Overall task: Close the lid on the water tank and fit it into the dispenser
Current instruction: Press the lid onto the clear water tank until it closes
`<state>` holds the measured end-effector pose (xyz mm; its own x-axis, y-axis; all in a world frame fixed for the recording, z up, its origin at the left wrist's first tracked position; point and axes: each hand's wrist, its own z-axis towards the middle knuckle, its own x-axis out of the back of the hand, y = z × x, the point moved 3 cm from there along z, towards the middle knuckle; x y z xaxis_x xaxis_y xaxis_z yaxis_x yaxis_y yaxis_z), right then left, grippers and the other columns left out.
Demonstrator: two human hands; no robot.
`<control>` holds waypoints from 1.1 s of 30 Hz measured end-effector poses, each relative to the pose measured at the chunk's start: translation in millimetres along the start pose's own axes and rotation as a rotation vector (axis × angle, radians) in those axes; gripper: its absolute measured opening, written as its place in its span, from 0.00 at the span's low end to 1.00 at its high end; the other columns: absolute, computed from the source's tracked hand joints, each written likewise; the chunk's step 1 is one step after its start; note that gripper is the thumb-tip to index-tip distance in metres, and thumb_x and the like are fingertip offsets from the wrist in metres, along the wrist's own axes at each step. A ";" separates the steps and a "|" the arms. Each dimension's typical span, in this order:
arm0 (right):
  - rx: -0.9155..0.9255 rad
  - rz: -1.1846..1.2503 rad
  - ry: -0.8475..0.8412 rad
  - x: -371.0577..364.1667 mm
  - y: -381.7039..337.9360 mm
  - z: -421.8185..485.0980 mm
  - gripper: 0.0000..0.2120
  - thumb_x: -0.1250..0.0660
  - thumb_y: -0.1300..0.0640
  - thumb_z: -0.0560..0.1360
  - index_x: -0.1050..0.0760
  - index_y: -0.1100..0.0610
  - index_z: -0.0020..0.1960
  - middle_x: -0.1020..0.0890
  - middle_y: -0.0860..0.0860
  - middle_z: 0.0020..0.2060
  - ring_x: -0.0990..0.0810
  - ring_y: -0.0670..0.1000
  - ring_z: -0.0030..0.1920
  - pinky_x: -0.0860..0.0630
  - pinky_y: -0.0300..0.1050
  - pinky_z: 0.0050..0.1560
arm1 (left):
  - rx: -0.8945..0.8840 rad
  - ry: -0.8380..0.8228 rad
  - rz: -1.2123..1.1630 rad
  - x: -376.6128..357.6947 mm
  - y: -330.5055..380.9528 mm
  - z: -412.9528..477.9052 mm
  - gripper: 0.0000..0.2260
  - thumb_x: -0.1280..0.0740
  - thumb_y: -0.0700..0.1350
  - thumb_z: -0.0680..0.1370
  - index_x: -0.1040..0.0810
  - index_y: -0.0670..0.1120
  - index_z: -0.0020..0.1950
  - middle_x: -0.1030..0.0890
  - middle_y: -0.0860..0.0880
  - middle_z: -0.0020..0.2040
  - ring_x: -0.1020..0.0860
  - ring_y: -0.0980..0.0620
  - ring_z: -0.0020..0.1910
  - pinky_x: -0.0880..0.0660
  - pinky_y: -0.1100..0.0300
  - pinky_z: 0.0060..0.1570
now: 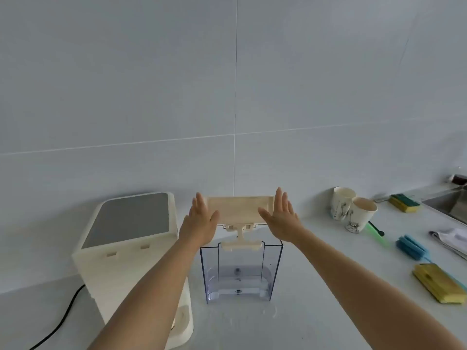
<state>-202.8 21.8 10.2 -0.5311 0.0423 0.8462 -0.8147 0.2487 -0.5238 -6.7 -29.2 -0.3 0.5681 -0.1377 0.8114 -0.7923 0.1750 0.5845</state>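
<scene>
The clear plastic water tank (240,271) stands upright on the white counter, its top open. Its cream lid (240,209) is swung up behind the tank on a hinge and stands nearly vertical. My left hand (202,221) lies flat against the lid's left end, fingers stretched out. My right hand (281,218) is pressed the same way against the lid's right end. The cream dispenser (126,246), with a grey top panel, sits just left of the tank.
A black power cable (63,322) runs from the dispenser to the left front. To the right stand two paper cups (353,210), several sponges (439,286), a blue brush (412,247), a cloth (452,238) and the corner of a sink (452,205). A tiled wall rises behind.
</scene>
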 end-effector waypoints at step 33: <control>-0.203 0.465 -0.030 0.1 -9.9 6.6 0.28 0.52 0.46 0.79 0.46 0.65 0.72 0.33 0.63 0.68 0.32 0.61 0.66 0.35 0.50 0.63 | 0.263 -0.112 -0.491 7.6 0.8 21.5 0.26 0.50 0.57 0.76 0.37 0.43 0.67 0.27 0.42 0.63 0.24 0.47 0.45 0.31 0.58 0.38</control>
<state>-196.3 12.9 14.8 -0.8358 0.1665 0.5232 -0.4304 0.3929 -0.8126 -7.8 -51.1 6.1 0.8682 -0.2469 0.4305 -0.4779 -0.1824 0.8593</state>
